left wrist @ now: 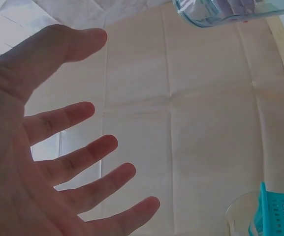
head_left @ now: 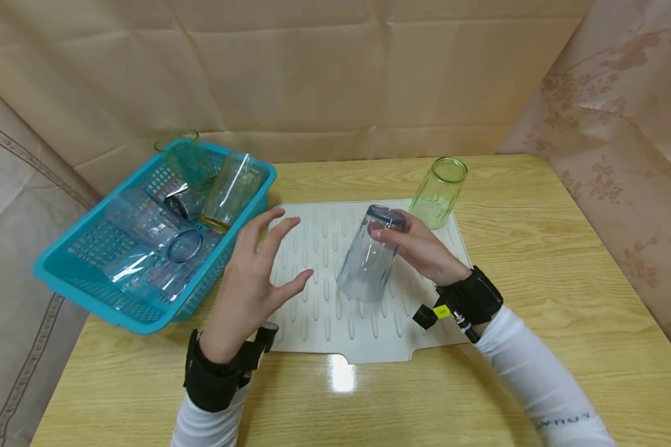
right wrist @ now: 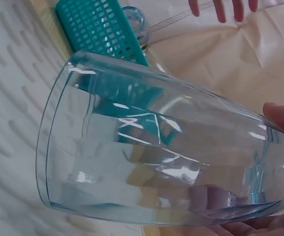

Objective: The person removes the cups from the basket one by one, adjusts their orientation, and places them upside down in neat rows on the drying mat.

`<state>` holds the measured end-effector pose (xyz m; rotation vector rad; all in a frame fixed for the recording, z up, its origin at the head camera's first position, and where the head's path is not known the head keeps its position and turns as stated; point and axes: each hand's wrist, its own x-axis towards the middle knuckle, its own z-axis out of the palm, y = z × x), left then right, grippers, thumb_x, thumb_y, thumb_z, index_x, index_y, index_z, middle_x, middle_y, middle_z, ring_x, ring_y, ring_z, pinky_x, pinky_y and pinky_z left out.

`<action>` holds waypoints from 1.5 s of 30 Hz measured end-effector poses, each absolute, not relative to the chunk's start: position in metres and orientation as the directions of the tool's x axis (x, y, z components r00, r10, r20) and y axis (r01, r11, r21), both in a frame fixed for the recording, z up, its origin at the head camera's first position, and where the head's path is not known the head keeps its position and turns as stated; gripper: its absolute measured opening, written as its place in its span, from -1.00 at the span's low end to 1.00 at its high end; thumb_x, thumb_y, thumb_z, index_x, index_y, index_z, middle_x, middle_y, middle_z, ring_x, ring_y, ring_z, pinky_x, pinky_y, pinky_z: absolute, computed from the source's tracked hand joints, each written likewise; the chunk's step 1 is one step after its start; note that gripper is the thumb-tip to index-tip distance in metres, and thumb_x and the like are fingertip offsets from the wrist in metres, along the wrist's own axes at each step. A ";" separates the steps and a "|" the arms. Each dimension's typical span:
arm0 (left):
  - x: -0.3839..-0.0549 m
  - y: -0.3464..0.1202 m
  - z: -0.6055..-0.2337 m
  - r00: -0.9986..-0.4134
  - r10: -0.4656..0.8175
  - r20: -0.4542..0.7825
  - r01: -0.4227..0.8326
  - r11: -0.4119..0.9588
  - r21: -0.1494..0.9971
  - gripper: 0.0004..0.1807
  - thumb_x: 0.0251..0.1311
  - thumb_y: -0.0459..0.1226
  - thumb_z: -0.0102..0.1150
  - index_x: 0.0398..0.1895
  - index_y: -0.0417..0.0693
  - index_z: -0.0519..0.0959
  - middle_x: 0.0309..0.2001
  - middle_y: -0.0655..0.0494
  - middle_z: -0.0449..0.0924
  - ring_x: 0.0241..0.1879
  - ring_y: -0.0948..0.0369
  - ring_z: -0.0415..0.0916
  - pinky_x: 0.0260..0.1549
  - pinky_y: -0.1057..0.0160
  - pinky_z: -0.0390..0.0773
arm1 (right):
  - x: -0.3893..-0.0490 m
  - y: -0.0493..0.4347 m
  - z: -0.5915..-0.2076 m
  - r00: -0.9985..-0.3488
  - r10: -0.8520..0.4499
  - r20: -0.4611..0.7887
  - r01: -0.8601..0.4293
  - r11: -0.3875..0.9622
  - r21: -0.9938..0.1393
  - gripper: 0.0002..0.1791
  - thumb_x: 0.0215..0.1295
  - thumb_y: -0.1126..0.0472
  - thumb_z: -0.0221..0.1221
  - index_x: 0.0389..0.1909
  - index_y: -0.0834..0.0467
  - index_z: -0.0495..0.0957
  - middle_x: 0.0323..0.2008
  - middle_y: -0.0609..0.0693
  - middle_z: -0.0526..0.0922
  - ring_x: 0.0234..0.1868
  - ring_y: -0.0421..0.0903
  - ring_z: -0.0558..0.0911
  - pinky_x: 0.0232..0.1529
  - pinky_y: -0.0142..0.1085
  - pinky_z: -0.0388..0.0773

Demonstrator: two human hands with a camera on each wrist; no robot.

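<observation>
My right hand [head_left: 425, 248] grips a clear bluish drinking glass [head_left: 369, 261] near its thick base, which points up. The glass leans over the white ribbed drying mat [head_left: 313, 316], mouth down and close over it. In the right wrist view the same glass [right wrist: 166, 147] fills most of the picture, with the thumb at its base end. My left hand [head_left: 257, 273] is held in the air between the basket and the glass, fingers spread and thumb apart, holding nothing. A green-tinted glass [head_left: 438, 192] stands upside down at the mat's back right corner.
A blue plastic basket [head_left: 196, 310] stands at the left of the wooden table [head_left: 542, 261]. Inside lie several glasses, among them an amber-tinted glass [head_left: 232, 189] and a green glass [head_left: 187, 158] rising above the back rim. A beige cloth [head_left: 313, 74] hangs behind the table.
</observation>
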<state>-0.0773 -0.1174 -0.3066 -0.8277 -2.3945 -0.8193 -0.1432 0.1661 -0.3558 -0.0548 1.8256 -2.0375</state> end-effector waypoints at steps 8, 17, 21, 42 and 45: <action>-0.078 -0.123 -0.303 -0.710 0.368 0.601 0.658 0.651 0.378 -0.12 -0.17 -0.27 0.57 0.28 -0.16 0.32 0.29 -0.27 0.23 0.26 -0.15 0.20 0.04 -0.17 0.42 | -0.165 0.159 -0.355 -0.946 -0.264 -0.188 0.188 0.027 -0.982 -0.29 0.26 0.36 0.22 0.36 0.29 0.10 0.21 0.19 0.34 0.18 -0.01 0.40 0.25 -0.15 0.26; -0.078 -0.126 -0.303 -0.718 0.350 0.601 0.648 0.651 0.395 -0.02 -0.18 -0.24 0.57 0.36 -0.11 0.24 0.33 -0.25 0.17 0.23 -0.15 0.23 -0.10 -0.11 0.50 | -0.188 0.152 -0.360 -0.969 -0.199 -0.147 0.135 0.073 -0.988 -0.20 0.19 0.36 0.28 0.38 0.27 0.07 0.21 0.17 0.33 0.22 0.01 0.36 0.22 -0.16 0.28; -0.078 -0.127 -0.303 -0.718 0.344 0.604 0.646 0.653 0.395 -0.02 -0.18 -0.25 0.57 0.36 -0.11 0.23 0.32 -0.25 0.17 0.24 -0.14 0.23 -0.09 -0.10 0.51 | -0.197 0.149 -0.361 -0.977 -0.163 -0.138 0.124 0.095 -0.988 -0.18 0.17 0.34 0.31 0.38 0.26 0.07 0.22 0.18 0.34 0.23 0.00 0.36 0.23 -0.16 0.28; -0.076 -0.128 -0.302 -0.721 0.341 0.603 0.638 0.666 0.387 -0.07 -0.18 -0.24 0.57 0.32 -0.12 0.28 0.32 -0.25 0.18 0.28 -0.13 0.18 0.05 -0.15 0.42 | -0.223 0.140 -0.362 -0.999 -0.034 0.004 -0.011 0.209 -0.978 -0.16 0.05 0.34 0.40 0.29 0.28 0.13 0.25 0.24 0.32 0.27 0.11 0.32 0.27 -0.11 0.22; -0.075 -0.128 -0.302 -0.724 0.339 0.601 0.634 0.669 0.387 -0.07 -0.18 -0.23 0.57 0.32 -0.12 0.29 0.32 -0.25 0.18 0.28 -0.13 0.18 0.04 -0.15 0.43 | -0.225 0.140 -0.363 -1.000 -0.027 0.008 -0.014 0.219 -0.976 -0.16 0.04 0.33 0.41 0.29 0.27 0.13 0.24 0.20 0.33 0.27 0.10 0.32 0.27 -0.11 0.23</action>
